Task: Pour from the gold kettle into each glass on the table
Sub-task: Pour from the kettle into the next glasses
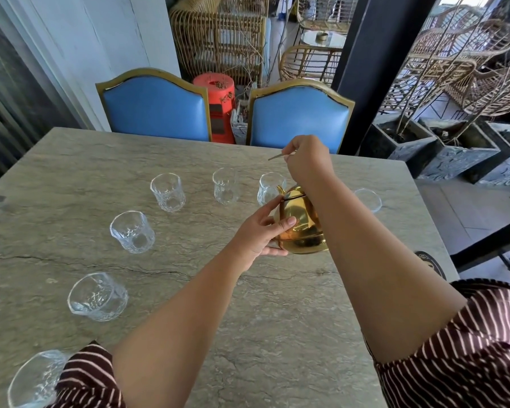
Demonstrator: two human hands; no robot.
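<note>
The gold kettle (299,223) is tilted forward above the grey stone table (71,160), its spout toward a clear glass (269,188). My right hand (306,160) is closed around the kettle's thin handle from above. My left hand (261,235) cups the kettle's left side and underside, thumb on the body. Several clear patterned glasses stand in an arc: one (225,185), one (168,192), one (132,232), one (97,295) and one (36,378) at the near left edge. Another glass (368,200) stands right of my forearm. Any stream is hidden.
Two blue padded chairs (156,106) (299,113) stand at the far table edge. An orange stool (218,107) and rattan furniture sit behind them. Stone planters (407,145) line the right side, beside a dark post (374,69).
</note>
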